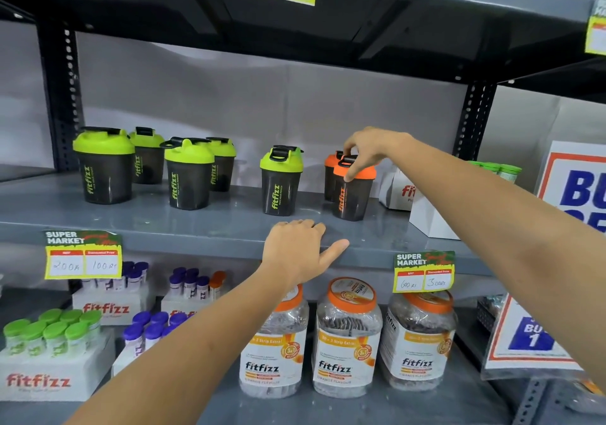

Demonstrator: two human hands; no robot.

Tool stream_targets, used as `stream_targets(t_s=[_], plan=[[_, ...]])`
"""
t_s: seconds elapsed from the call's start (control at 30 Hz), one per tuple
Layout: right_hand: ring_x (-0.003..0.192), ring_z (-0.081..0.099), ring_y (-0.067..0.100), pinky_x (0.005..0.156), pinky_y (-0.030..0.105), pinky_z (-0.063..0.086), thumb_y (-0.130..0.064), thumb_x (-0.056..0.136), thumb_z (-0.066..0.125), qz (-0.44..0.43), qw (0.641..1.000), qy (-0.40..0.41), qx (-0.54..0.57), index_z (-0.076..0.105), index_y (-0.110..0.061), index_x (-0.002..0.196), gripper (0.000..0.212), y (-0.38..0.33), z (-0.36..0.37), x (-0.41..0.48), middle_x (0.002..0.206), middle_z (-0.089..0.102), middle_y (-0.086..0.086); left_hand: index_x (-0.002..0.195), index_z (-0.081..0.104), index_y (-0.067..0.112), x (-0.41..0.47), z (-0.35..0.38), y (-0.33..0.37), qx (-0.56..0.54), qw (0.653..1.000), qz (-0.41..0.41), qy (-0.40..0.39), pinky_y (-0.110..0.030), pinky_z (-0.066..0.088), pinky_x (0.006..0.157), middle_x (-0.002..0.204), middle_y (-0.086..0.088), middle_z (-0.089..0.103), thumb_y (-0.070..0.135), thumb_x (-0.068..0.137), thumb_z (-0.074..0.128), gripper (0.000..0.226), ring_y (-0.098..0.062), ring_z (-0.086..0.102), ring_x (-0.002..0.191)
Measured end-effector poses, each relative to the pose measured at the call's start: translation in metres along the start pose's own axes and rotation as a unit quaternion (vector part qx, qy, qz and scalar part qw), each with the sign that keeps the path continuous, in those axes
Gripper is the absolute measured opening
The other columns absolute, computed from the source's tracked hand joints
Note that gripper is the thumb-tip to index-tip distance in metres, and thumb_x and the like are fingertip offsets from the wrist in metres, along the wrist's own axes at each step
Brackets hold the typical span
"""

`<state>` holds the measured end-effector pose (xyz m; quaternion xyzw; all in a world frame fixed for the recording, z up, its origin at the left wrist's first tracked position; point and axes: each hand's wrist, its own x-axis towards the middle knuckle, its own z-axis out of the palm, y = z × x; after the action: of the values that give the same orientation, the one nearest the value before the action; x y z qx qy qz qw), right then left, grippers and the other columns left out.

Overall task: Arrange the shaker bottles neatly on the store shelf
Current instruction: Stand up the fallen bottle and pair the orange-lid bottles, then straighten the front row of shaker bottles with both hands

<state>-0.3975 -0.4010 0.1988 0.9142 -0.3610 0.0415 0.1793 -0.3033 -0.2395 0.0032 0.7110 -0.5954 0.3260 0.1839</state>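
Note:
Dark shaker bottles stand on the grey middle shelf (196,224). Several with green lids form a group at the left, the nearest at the far left (104,165) and another (188,173) beside it. One green-lidded shaker (281,182) stands alone in the middle. To its right is an orange-lidded shaker (352,195) with a second orange one (329,175) close behind it. My right hand (370,150) grips the front orange shaker by its lid. My left hand (300,249) rests flat on the shelf's front edge, fingers spread, holding nothing.
White Fitfizz boxes (398,191) stand right of the orange shakers, with green tubes (498,170) behind. A promo sign (577,188) leans at the far right. Price tags (83,254) hang on the shelf edge. Below are large orange-lidded jars (349,336) and tube boxes (49,352).

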Motion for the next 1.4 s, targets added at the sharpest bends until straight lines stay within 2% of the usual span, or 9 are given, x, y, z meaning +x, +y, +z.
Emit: stream_targets(t_s=[0.1, 0.2, 0.57, 0.73, 0.83, 1.0, 1.13, 1.23, 1.4], plan=[[0.097, 0.051, 0.023, 0.077, 0.037, 0.047, -0.055, 0.063, 0.079, -0.039, 0.999, 0.025, 0.026, 0.059, -0.024, 0.118, 0.066, 0.007, 0.008, 0.002, 0.110, 0.060, 0.004, 0.115, 0.061, 0.021, 0.000, 0.000, 0.000, 0.005, 1.000, 0.001, 0.003, -0.035, 0.046, 0.073, 0.108, 0.001, 0.067, 0.072, 0.083, 0.002, 0.084, -0.021, 0.062, 0.096], [0.098, 0.052, 0.023, 0.078, 0.038, 0.048, -0.049, 0.064, 0.079, -0.056, 0.997, 0.035, 0.035, 0.060, -0.024, 0.116, 0.061, 0.012, 0.013, 0.005, 0.111, 0.062, 0.006, 0.115, 0.061, 0.022, 0.000, 0.000, 0.000, 0.000, 1.000, 0.002, 0.005, -0.034, 0.046, 0.072, 0.108, 0.002, 0.067, 0.072, 0.083, 0.001, 0.084, -0.020, 0.062, 0.095], [0.102, 0.045, 0.022, 0.078, 0.033, 0.039, -0.033, 0.070, 0.079, -0.079, 0.994, 0.030, 0.070, 0.051, -0.027, 0.128, 0.065, 0.024, 0.020, 0.004, 0.121, 0.051, 0.008, 0.108, 0.063, 0.022, 0.000, 0.002, 0.000, 0.007, 1.000, 0.005, 0.017, -0.032, 0.043, 0.064, 0.100, 0.003, 0.068, 0.072, 0.084, 0.003, 0.082, -0.018, 0.063, 0.086], [0.100, 0.046, 0.023, 0.079, 0.033, 0.039, -0.038, 0.070, 0.080, -0.084, 0.993, 0.039, 0.069, 0.048, -0.026, 0.129, 0.068, 0.026, 0.025, 0.002, 0.120, 0.051, 0.010, 0.109, 0.062, 0.022, 0.000, 0.002, 0.000, 0.007, 1.000, 0.007, 0.016, -0.031, 0.040, 0.062, 0.098, 0.003, 0.067, 0.072, 0.085, 0.003, 0.081, -0.018, 0.063, 0.085], [0.105, 0.048, 0.025, 0.083, 0.034, 0.039, -0.056, 0.069, 0.077, -0.098, 0.989, 0.040, 0.101, 0.047, -0.028, 0.128, 0.072, 0.026, 0.030, -0.001, 0.119, 0.051, 0.009, 0.110, 0.062, 0.021, 0.001, 0.002, 0.000, 0.011, 1.000, 0.003, 0.012, -0.033, 0.043, 0.064, 0.101, 0.003, 0.068, 0.073, 0.084, 0.004, 0.082, -0.019, 0.063, 0.087], [0.115, 0.048, 0.028, 0.096, 0.042, 0.041, -0.066, 0.075, 0.063, -0.119, 0.971, 0.164, 0.127, 0.050, -0.022, 0.126, 0.069, 0.017, 0.036, -0.013, 0.126, 0.054, 0.011, 0.106, 0.061, 0.019, 0.002, -0.007, -0.003, -0.015, 0.999, 0.003, -0.037, -0.035, 0.046, 0.068, 0.103, 0.000, 0.067, 0.074, 0.084, 0.012, 0.077, -0.021, 0.062, 0.090], [0.088, 0.060, 0.029, 0.082, 0.037, 0.046, -0.045, 0.079, 0.072, -0.109, 0.916, 0.344, 0.176, 0.065, -0.013, 0.091, 0.035, -0.008, 0.037, -0.027, 0.096, 0.063, 0.013, 0.112, 0.064, 0.016, 0.004, -0.025, -0.015, -0.171, 0.977, -0.040, -0.120, -0.039, 0.050, 0.084, 0.111, -0.003, 0.067, 0.063, 0.087, 0.043, 0.057, -0.023, 0.060, 0.102], [0.075, 0.061, 0.028, 0.072, 0.036, 0.048, -0.033, 0.080, 0.073, -0.096, 0.882, 0.408, 0.214, 0.065, -0.014, 0.072, 0.023, -0.049, 0.036, -0.038, 0.079, 0.063, 0.011, 0.090, 0.072, 0.013, -0.004, -0.045, -0.049, -0.234, 0.967, -0.073, -0.075, -0.035, 0.052, 0.078, 0.090, -0.005, 0.072, 0.042, 0.085, 0.060, 0.032, -0.023, 0.064, 0.089], [0.062, 0.060, 0.029, 0.064, 0.037, 0.048, -0.025, 0.079, 0.073, -0.115, 0.861, 0.427, 0.252, 0.065, -0.010, 0.061, 0.024, -0.145, 0.031, -0.042, 0.063, 0.060, 0.009, 0.077, 0.074, 0.020, -0.047, -0.089, -0.156, -0.205, 0.966, -0.153, 0.024, -0.032, 0.055, 0.075, 0.071, 0.005, 0.070, 0.026, 0.076, 0.062, 0.013, -0.014, 0.066, 0.077]])
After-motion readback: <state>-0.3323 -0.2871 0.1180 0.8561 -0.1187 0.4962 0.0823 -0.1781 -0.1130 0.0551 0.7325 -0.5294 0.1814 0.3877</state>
